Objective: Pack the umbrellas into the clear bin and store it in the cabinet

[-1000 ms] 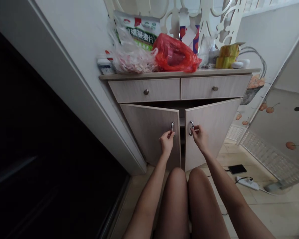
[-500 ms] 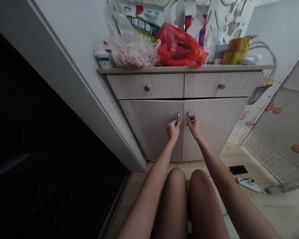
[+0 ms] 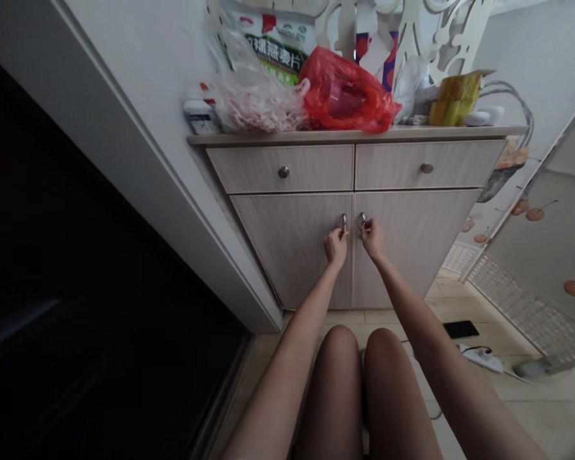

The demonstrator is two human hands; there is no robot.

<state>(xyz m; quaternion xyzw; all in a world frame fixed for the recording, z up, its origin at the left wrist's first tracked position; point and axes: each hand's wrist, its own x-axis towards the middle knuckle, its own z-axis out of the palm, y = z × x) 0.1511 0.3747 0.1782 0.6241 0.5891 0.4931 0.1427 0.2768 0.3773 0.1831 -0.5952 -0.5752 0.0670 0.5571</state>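
A pale wood-grain cabinet stands in front of me, its left door (image 3: 292,249) and right door (image 3: 412,243) meeting at a narrow seam. My left hand (image 3: 336,246) pinches the lower part of the left door's metal handle (image 3: 344,219). On the other side of the seam, my right hand (image 3: 372,239) grips the right door's handle (image 3: 363,218), with fingertips partly hidden. Both doors look flush with the cabinet front. Above them are a left drawer (image 3: 249,172) and a right drawer (image 3: 460,167), each closed and fitted with a round knob.
On the cabinet top lie a red plastic bag (image 3: 347,96), a clear plastic bag (image 3: 263,105), an oatmeal bag (image 3: 280,48) and yellow packages (image 3: 455,105). A phone (image 3: 460,329) and a white power strip (image 3: 483,359) rest on the floor at right. A dark doorway (image 3: 76,287) is at left.
The thin dark gap along the top of the two doors has closed as both hands moved slightly toward the cabinet. Both hands keep hold of the handles.
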